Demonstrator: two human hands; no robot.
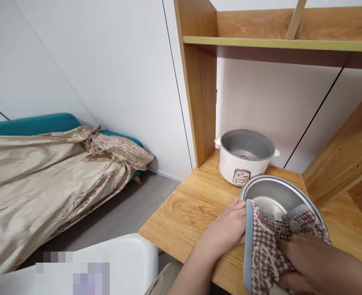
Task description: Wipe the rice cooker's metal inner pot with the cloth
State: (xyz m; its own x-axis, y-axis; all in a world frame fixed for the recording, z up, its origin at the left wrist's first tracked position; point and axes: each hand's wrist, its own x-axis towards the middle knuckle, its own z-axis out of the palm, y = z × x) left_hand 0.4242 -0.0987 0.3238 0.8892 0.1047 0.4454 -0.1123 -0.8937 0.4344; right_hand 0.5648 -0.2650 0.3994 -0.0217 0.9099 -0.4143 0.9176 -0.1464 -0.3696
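A metal inner pot (276,196) sits tilted on the wooden table (187,209) at the lower right. My left hand (227,229) grips the pot's left rim, fingers curled round it. My right hand (310,258) presses a brown-and-white patterned cloth (267,250) with a blue edge against the pot's near side, fingers closed on the cloth. Just behind the pot stands a white rice cooker body (245,157), open and with no lid on it.
A wooden shelf unit (199,82) rises behind and to the right of the table. A white chair (125,262) is at the bottom left. A teal sofa (36,123) draped with beige fabric (39,176) stands at the left across grey floor.
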